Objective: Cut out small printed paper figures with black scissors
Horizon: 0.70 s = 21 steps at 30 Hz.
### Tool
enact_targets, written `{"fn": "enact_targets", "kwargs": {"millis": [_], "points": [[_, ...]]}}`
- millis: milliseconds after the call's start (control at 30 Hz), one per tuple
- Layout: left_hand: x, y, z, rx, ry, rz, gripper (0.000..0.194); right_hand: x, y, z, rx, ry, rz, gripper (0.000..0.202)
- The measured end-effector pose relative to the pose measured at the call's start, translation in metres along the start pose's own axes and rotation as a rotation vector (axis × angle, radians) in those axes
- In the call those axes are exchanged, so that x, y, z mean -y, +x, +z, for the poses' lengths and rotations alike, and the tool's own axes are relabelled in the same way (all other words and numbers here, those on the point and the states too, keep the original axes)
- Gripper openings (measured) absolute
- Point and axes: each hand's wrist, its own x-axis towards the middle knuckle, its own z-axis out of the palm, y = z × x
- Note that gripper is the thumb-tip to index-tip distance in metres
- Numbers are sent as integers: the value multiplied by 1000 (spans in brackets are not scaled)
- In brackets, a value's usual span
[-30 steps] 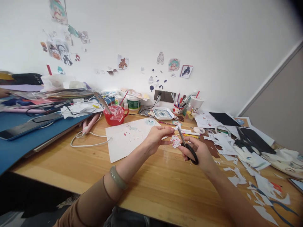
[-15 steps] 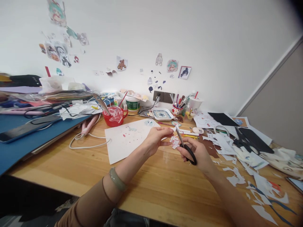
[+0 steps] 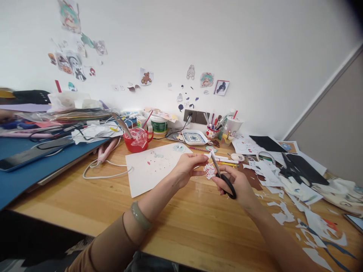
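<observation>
While the outstretched left hand point(image 3: 187, 167) pinches what seems paper point(image 3: 210, 155), the right hand point(image 3: 237, 184) grips tilted scissors point(image 3: 218, 172).

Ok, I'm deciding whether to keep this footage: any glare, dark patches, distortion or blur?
In the head view: pale glare on the wooden table below the left hand; a dark top right corner; right forearm stretched wide towards the bottom edge; far-left clutter soft; the paper scrap by the scissors too small and pale to read.
</observation>
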Motion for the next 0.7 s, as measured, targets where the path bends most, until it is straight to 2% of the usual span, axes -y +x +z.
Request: {"fn": "enact_targets", "kwargs": {"millis": [333, 700], "points": [[3, 1, -1, 24, 0, 21, 22, 7, -3, -1, 116, 52, 27, 24], [4, -3, 4, 47, 31, -12, 25, 7, -3, -1, 123, 24, 22, 25]]}}
